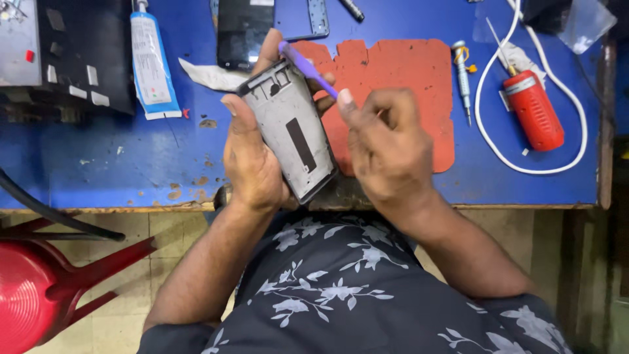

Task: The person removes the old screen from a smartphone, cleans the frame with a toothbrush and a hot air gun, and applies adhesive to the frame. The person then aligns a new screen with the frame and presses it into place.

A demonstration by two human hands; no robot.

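Centrally, over the near edge of the blue bench (pixel 131 164), the left hand (pixel 252 157) is wrapped around a grey phone frame (pixel 291 131), gripping it from its 9 o'clock side with fingertips showing past the far edge. The frame is tilted, its top toward 11 o'clock, inner face up, with a dark slot down the middle. The right hand (pixel 386 147) is closed on a purple pry tool (pixel 308 69), thumb pressed along it; the tool's strip lies across the frame's upper right edge, touching it.

Under and behind the hands, a red-orange mat (pixel 406 85) with ragged edges lies on the bench. At 12 o'clock from the frame, a dark phone (pixel 242 29) lies flat, with a white paper scrap (pixel 206 75) just beside it. At 10 o'clock, a white-and-blue glue tube (pixel 151 62). At 2 o'clock, a small screwdriver (pixel 462 75); farther toward 3 o'clock, a red cylindrical tool (pixel 534 111) ringed by a white cable (pixel 576 141). At 8 o'clock, below the bench, a red stool (pixel 39 288) stands on the tiled floor.
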